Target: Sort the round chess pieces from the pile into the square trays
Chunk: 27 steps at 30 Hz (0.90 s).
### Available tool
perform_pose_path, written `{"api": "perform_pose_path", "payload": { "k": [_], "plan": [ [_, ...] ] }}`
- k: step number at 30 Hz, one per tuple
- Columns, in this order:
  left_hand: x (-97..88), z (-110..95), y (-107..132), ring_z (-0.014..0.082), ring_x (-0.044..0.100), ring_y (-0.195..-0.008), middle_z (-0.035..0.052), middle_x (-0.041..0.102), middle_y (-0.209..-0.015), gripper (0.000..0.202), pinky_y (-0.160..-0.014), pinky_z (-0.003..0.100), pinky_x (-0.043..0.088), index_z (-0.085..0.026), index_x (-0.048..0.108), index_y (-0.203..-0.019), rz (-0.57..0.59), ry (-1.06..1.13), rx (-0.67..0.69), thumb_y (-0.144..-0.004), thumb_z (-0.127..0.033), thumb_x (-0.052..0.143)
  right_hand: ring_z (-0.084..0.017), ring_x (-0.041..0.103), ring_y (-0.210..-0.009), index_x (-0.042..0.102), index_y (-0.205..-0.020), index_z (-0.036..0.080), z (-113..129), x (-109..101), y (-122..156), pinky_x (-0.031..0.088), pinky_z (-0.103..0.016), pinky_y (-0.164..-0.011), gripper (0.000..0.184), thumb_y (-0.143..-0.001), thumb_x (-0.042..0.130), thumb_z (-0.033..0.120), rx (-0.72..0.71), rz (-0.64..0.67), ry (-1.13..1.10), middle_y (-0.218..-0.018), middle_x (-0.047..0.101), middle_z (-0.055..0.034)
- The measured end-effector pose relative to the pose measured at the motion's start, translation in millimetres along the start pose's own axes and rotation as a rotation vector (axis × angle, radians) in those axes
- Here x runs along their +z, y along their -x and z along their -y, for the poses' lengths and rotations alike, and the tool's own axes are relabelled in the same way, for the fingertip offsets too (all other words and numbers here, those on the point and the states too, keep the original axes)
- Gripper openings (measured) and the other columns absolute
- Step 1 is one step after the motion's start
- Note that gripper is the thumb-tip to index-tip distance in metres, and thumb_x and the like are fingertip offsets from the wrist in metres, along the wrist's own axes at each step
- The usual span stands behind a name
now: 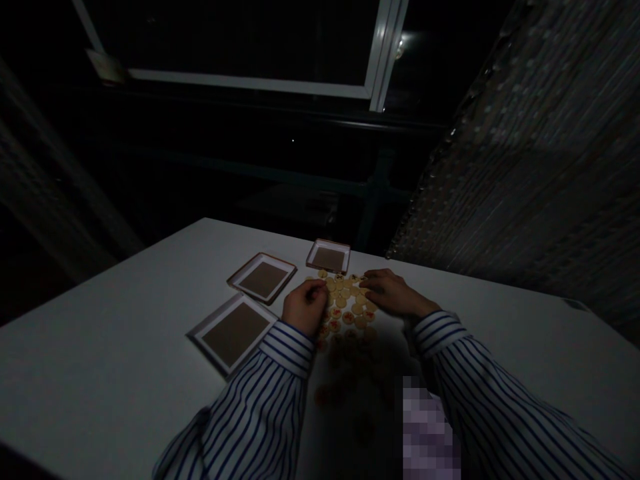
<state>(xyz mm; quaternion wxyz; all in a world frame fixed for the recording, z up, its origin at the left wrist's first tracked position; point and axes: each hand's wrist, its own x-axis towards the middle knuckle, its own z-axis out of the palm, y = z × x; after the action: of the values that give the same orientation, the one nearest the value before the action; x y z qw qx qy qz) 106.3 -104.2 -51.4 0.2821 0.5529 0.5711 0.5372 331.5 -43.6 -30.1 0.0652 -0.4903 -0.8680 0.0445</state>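
Round, pale wooden Chinese chess pieces (349,317) lie in a loose spread on the white table, some with red marks, some with dark ones, many showing a plain face. At the left edge of the spread is my left hand (306,308), fingers curled in; whether they hold a piece is hidden. My right hand (395,292) reaches over the right side, palm down, its fingers stretched out and bent a little at the far pieces. Deep shadow between my forearms hides much of the nearest pieces.
Left of the pieces lie a square tray with a brown base (236,331) and a similar tray (261,278). A smaller tray (329,256) stands behind the pieces. The white table (115,360) ends before a dark window (250,83); a beaded curtain (525,153) hangs at right.
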Motion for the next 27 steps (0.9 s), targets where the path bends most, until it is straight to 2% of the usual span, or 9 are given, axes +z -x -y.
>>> {"api": "perform_pose_path", "payload": {
  "k": [13, 19, 23, 27],
  "plan": [
    [1.2, 2, 1, 0.017, 0.062, -0.073, 0.0047, 0.067, -0.074, 0.024, -0.074, 0.03, 0.049, -0.017, 0.067, -0.086, 0.011, -0.034, 0.001, -0.072, -0.032, 0.055, -0.028, 0.04, -0.116, 0.06, -0.113, 0.023, -7, 4, -2, 0.033, -0.042, -0.095, 0.037, -0.08, 0.049, 0.036, -0.001, 0.0, -0.035, -0.124, 0.05, -0.0092],
    [1.7, -1, 3, 0.0174, 0.062, -0.075, 0.0045, 0.067, -0.074, 0.024, -0.075, 0.03, 0.048, -0.017, 0.066, -0.085, 0.018, -0.061, -0.006, -0.072, -0.033, 0.054, -0.027, 0.04, -0.116, 0.062, -0.108, 0.022, -10, 7, -3, 0.033, -0.042, -0.095, 0.034, -0.078, 0.052, 0.034, -0.013, 0.002, -0.035, -0.122, 0.051, -0.0095],
    [2.2, -2, 3, 0.0173, 0.062, -0.075, 0.0046, 0.067, -0.074, 0.024, -0.073, 0.03, 0.048, -0.017, 0.066, -0.086, 0.02, -0.057, -0.015, -0.072, -0.032, 0.054, -0.026, 0.041, -0.115, 0.063, -0.104, 0.021, -10, 4, -3, 0.033, -0.042, -0.095, 0.031, -0.078, 0.052, 0.035, -0.037, -0.082, -0.083, -0.121, 0.052, -0.0094],
    [2.9, -1, 3, 0.0171, 0.062, -0.073, 0.0047, 0.067, -0.076, 0.024, -0.072, 0.03, 0.048, -0.017, 0.067, -0.086, 0.026, -0.073, -0.005, -0.072, -0.032, 0.054, -0.023, 0.048, -0.109, 0.062, -0.104, 0.017, -6, -4, -2, 0.036, -0.039, -0.094, 0.033, -0.078, 0.053, 0.036, -0.048, -0.192, -0.268, -0.113, 0.057, -0.0102]
  ]
}}
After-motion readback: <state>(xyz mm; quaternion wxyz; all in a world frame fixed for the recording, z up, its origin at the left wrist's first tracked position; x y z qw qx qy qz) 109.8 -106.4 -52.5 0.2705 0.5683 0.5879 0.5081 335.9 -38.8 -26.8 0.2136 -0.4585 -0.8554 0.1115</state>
